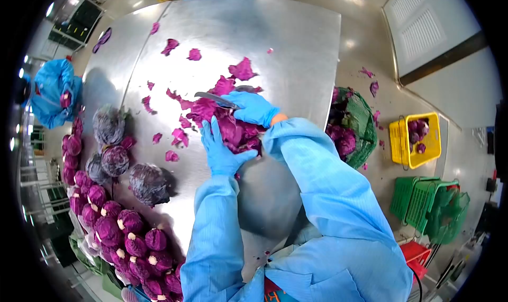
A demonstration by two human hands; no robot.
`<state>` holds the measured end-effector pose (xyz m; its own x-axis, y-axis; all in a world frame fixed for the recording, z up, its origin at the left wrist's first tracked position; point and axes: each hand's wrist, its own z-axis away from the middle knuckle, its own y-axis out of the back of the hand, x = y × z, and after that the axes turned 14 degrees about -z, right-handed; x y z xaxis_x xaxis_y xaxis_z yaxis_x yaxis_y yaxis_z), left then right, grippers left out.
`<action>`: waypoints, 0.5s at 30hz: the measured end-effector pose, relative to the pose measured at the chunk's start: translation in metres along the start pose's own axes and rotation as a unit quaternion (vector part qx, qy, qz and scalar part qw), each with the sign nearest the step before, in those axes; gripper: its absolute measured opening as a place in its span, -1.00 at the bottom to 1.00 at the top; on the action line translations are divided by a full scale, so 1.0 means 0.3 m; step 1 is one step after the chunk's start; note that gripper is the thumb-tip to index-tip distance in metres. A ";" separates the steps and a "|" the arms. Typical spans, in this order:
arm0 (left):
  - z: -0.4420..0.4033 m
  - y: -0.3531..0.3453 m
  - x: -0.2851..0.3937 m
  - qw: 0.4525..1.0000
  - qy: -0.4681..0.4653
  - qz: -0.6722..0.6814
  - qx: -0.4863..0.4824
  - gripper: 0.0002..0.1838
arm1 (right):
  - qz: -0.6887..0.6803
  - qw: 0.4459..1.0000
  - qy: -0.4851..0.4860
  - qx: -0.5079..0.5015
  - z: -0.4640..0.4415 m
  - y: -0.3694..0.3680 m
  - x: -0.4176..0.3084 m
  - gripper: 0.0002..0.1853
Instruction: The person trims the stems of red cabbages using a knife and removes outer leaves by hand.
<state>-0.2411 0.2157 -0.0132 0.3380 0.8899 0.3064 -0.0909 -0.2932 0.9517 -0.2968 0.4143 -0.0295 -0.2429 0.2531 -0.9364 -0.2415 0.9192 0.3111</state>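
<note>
Purple cabbage leaves (233, 131) lie in a loose heap on the metal table (296, 48). My left hand (221, 151), in a blue glove, rests on the near left side of the heap with its fingers spread. My right hand (250, 109), also gloved, is closed on the handle of a knife (214, 97) above the heap, its curved blade pointing left. Torn leaf pieces (180, 137) are scattered to the left and beyond. Whole cabbages with dull outer leaves (150, 184) sit left of my left hand.
Many trimmed purple cabbages (132, 233) are piled at the lower left. A green net bag (361, 124) of cabbage stands beyond the table's right edge, with a yellow crate (415, 143) and green crates (418, 199) on the floor. A co-worker in blue (53, 93) is at the far left.
</note>
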 end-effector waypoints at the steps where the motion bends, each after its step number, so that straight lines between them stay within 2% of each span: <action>1: -0.013 -0.019 0.052 1.000 -0.004 0.013 0.008 0.57 | -0.035 0.999 -0.031 0.000 0.020 0.009 -0.003 -0.44; 3: -0.020 -0.056 0.142 0.999 -0.005 0.031 0.030 0.52 | -0.109 0.993 -0.004 0.051 0.086 0.048 0.033 -0.44; 4: -0.015 -0.078 0.179 0.998 -0.026 0.043 0.031 0.46 | -0.073 0.995 -0.027 0.061 0.145 0.105 -0.038 -0.43; 6: 0.010 -0.115 0.293 0.995 -0.071 0.059 0.029 0.36 | -0.061 0.996 -0.026 0.064 0.292 0.204 -0.001 -0.40; 7: 0.021 -0.121 0.354 0.992 -0.116 0.039 0.012 0.34 | -0.055 0.992 -0.075 0.083 0.374 0.246 0.016 -0.38; 8: 0.044 -0.120 0.418 0.988 -0.150 0.046 -0.003 0.32 | -0.113 0.985 -0.069 0.109 0.472 0.288 0.056 -0.38; 9: 0.069 -0.123 0.493 0.983 -0.170 0.062 -0.019 0.30 | -0.045 0.989 -0.095 0.104 0.574 0.354 0.042 -0.35; 10: 0.103 -0.128 0.559 0.981 -0.179 0.060 -0.036 0.28 | -0.159 0.973 -0.083 0.143 0.667 0.385 0.047 -0.33; 11: 0.140 -0.128 0.615 0.979 -0.187 0.061 -0.053 0.26 | -0.212 0.948 -0.141 0.191 0.743 0.404 0.001 -0.34; 12: 0.169 -0.103 0.663 0.973 -0.197 0.069 -0.094 0.21 | -0.267 0.935 -0.108 0.207 0.781 0.419 -0.031 -0.37; 13: 0.196 -0.076 0.686 0.966 -0.208 0.079 -0.133 0.17 | -0.205 0.942 -0.163 0.209 0.865 0.470 -0.024 -0.37; 14: 0.240 -0.067 0.677 0.967 -0.203 0.109 -0.113 0.10 | -0.122 0.928 -0.269 0.227 0.908 0.501 -0.037 -0.36; 15: 0.280 -0.060 0.665 0.965 -0.202 0.138 -0.093 0.04 | -0.013 0.938 -0.272 0.217 0.994 0.543 0.058 -0.40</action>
<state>-0.0934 0.3694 0.0292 0.6115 0.5671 0.5518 -0.3839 -0.3971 0.8336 -0.0603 0.6585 -0.0434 0.3003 0.2367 -0.9240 0.1927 0.9337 0.3018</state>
